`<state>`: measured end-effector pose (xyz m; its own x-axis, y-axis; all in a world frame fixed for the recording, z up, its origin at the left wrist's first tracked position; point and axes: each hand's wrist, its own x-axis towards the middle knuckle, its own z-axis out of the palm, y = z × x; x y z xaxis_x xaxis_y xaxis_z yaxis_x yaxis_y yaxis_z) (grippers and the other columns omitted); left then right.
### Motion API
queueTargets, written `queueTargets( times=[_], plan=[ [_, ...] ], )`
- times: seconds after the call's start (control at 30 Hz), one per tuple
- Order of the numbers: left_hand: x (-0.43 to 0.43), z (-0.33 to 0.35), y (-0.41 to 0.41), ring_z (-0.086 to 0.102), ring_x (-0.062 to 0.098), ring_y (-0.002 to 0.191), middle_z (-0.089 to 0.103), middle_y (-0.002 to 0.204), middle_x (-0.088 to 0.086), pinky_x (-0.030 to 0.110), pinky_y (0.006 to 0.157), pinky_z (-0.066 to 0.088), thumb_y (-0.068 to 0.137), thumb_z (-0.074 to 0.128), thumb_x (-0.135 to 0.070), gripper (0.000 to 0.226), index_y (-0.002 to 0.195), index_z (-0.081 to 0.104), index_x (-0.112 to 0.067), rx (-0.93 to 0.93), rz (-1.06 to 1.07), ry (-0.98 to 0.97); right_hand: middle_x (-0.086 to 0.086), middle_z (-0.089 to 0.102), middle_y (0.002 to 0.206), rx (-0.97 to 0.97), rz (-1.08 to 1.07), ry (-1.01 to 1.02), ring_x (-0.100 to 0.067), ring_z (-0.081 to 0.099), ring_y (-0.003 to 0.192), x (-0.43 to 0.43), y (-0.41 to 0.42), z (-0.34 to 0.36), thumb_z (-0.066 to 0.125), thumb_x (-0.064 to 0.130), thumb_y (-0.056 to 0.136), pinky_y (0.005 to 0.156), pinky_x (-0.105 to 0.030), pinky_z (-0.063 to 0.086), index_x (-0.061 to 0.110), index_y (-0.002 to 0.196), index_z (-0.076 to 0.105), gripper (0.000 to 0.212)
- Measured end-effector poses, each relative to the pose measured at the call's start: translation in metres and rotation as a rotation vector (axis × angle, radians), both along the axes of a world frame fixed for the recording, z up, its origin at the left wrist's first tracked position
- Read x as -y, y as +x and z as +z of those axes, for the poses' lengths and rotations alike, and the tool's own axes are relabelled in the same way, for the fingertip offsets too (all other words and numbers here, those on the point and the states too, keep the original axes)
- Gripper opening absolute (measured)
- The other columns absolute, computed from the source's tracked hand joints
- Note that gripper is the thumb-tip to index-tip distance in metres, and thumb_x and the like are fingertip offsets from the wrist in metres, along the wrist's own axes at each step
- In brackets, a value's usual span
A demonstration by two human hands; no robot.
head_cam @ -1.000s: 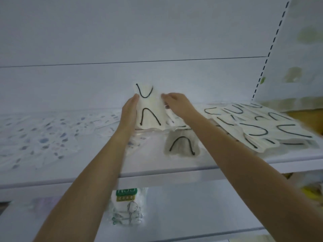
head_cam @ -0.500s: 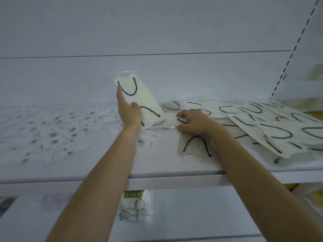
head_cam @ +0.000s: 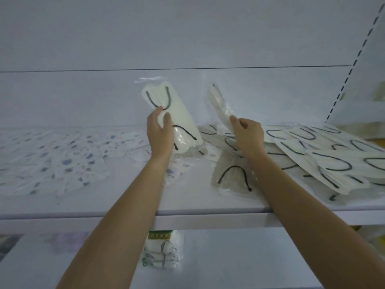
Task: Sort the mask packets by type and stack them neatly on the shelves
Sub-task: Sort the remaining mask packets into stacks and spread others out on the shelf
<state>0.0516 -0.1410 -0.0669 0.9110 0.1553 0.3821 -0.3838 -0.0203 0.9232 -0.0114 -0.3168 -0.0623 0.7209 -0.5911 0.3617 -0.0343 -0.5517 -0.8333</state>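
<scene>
My left hand [head_cam: 159,134] grips a stack of cream mask packets with black ear loops [head_cam: 179,115], held upright above the white shelf [head_cam: 187,197]. My right hand [head_cam: 248,134] pinches another cream packet [head_cam: 218,105], lifted on edge and tilted. A further cream packet [head_cam: 231,176] lies flat on the shelf under my right wrist. A spread pile of the same cream packets [head_cam: 325,155] covers the shelf's right part. Patterned blue-speckled mask packets [head_cam: 52,161] lie spread over the left part.
On the lower shelf stands a packet with a green label [head_cam: 161,251]. A slotted upright [head_cam: 345,78] bounds the shelf bay at the right. The white back wall rises behind the packets.
My right hand has picked a cream packet up from the shelf and raised it on edge. My left hand still holds its stack upright, now a little higher.
</scene>
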Motion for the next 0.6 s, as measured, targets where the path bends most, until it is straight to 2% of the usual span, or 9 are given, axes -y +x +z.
queueTargets(
  times=[0.07,0.13,0.2,0.23,0.3,0.4,0.5,0.57,0.6],
  plan=[
    [0.005,0.002,-0.007,0.042,0.002,0.118,0.045,0.134,-0.009,0.018,0.095,0.032,0.097,0.048,-0.029,0.036,0.132,0.048,-0.021,0.001,-0.195,0.118,0.000,0.033,0.050,0.015,0.087,-0.020,-0.013,0.029,0.047,-0.006,-0.002,0.001,0.048,0.034,0.095,0.047,-0.023,0.023,0.014,0.053,0.038,0.047],
    [0.010,0.001,-0.012,0.040,-0.001,0.117,0.042,0.131,-0.014,0.017,0.093,0.033,0.094,0.053,-0.032,0.043,0.136,0.045,-0.023,0.002,-0.338,0.230,-0.005,0.046,0.055,-0.024,0.207,-0.068,-0.016,0.040,0.053,-0.016,-0.002,0.001,0.049,0.033,0.095,0.054,-0.027,0.029,0.008,0.059,0.051,0.044],
    [0.013,-0.002,-0.010,0.043,0.004,0.122,0.042,0.134,-0.013,0.019,0.098,0.037,0.091,0.059,-0.028,0.052,0.139,0.040,-0.021,-0.014,-0.384,0.252,-0.006,0.069,0.084,-0.110,0.326,-0.165,-0.018,0.059,0.077,-0.024,0.000,-0.001,0.048,0.032,0.095,0.068,-0.027,0.039,0.009,0.087,0.071,0.034],
    [0.013,-0.004,-0.007,0.041,0.007,0.127,0.040,0.139,-0.009,0.020,0.102,0.035,0.091,0.060,-0.023,0.055,0.141,0.038,-0.020,-0.011,-0.370,0.267,-0.003,0.070,0.099,-0.137,0.382,-0.213,-0.016,0.060,0.089,-0.027,0.002,-0.003,0.048,0.031,0.096,0.075,-0.025,0.040,0.012,0.099,0.072,0.030],
    [0.011,-0.005,-0.002,0.033,0.010,0.135,0.035,0.147,-0.004,0.017,0.104,0.027,0.091,0.057,-0.013,0.057,0.143,0.033,-0.018,0.000,-0.289,0.313,0.001,0.066,0.114,-0.147,0.430,-0.271,-0.013,0.057,0.105,-0.031,0.003,-0.005,0.048,0.027,0.096,0.087,-0.022,0.038,0.017,0.113,0.067,0.028],
    [0.007,-0.005,0.002,0.028,0.002,0.133,0.029,0.150,-0.009,0.021,0.106,0.028,0.090,0.050,-0.001,0.069,0.148,0.021,-0.026,0.011,-0.251,0.250,-0.004,0.053,0.133,-0.143,0.148,-0.408,-0.023,0.042,0.125,-0.025,0.005,-0.008,0.046,0.025,0.095,0.103,-0.030,0.028,0.018,0.132,0.051,0.038],
    [0.006,-0.005,0.001,0.026,-0.002,0.126,0.026,0.150,-0.010,0.022,0.103,0.030,0.087,0.044,0.005,0.076,0.149,0.017,-0.031,0.034,-0.243,0.240,-0.014,0.032,0.147,-0.482,-0.128,-0.481,-0.033,0.023,0.136,-0.008,0.002,-0.012,0.041,0.038,0.094,0.112,-0.045,0.014,0.013,0.145,0.025,0.059],
    [0.007,-0.008,0.003,0.031,0.006,0.131,0.031,0.148,-0.006,0.024,0.106,0.030,0.088,0.039,0.003,0.065,0.145,0.028,-0.026,-0.008,-0.193,0.261,-0.017,0.035,0.143,-0.701,-0.146,-0.493,-0.035,0.027,0.133,-0.002,-0.001,-0.014,0.038,0.045,0.094,0.109,-0.047,0.018,0.008,0.141,0.028,0.061],
    [0.007,-0.009,0.004,0.033,0.009,0.132,0.033,0.146,-0.004,0.022,0.104,0.029,0.089,0.038,0.001,0.059,0.143,0.034,-0.023,-0.045,-0.168,0.266,-0.016,0.041,0.138,-0.734,-0.122,-0.499,-0.034,0.032,0.129,-0.001,-0.001,-0.015,0.037,0.044,0.094,0.105,-0.045,0.024,0.007,0.136,0.035,0.056]
  ],
)
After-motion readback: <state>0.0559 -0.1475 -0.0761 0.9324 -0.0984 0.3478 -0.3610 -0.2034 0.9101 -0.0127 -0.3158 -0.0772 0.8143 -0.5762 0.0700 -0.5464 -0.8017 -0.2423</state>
